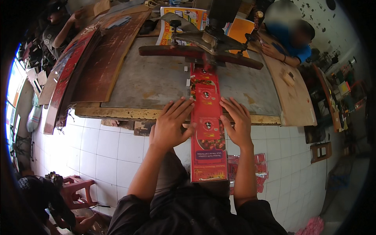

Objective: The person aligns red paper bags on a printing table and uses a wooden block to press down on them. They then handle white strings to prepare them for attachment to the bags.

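Note:
A long red printed cardboard strip point(208, 133), which looks like a stack of packaging sheets, lies lengthwise in front of me. Its far end sits under a dark metal press point(213, 41); the near end juts past the table edge over my lap. Along its left edge rests my left hand point(174, 119), fingers stretched forward and thumb against the side. My right hand point(237, 121) lies along the opposite edge, fingers straight and a little apart. Neither hand is wrapped round the strip. Small white pieces point(188, 82) stick up beside its left edge on the grey tabletop point(149, 78).
Dark boards point(102, 55) lean along the table's left side. Printed sheets point(192, 15) lie behind the press. A person in blue point(288, 43) sits at the right, another person point(58, 31) at far left. More red packs point(258, 168) and a red stool point(76, 192) are on the tiled floor.

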The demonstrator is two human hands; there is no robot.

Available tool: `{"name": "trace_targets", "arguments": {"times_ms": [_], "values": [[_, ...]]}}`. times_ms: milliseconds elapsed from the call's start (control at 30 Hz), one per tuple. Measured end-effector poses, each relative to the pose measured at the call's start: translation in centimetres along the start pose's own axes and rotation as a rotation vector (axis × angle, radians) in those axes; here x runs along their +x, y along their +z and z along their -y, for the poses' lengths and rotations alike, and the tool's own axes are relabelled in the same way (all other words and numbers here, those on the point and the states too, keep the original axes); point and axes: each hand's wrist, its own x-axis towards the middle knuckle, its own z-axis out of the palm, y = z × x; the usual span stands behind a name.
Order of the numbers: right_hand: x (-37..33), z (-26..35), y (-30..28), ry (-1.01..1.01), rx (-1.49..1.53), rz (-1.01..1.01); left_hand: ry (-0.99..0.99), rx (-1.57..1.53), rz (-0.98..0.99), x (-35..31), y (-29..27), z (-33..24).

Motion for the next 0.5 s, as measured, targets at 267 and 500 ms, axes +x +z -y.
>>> {"name": "trace_targets", "arguments": {"times_ms": [267,500], "values": [[-0.19,-0.44,0.30,-0.013,-0.009,-0.011,0.011,0.009,0.002,0.04,0.13,0.04],[-0.08,-0.33,0.22,-0.019,-0.013,-0.009,0.014,0.008,-0.007,0.14,-0.07,-0.02]]}}
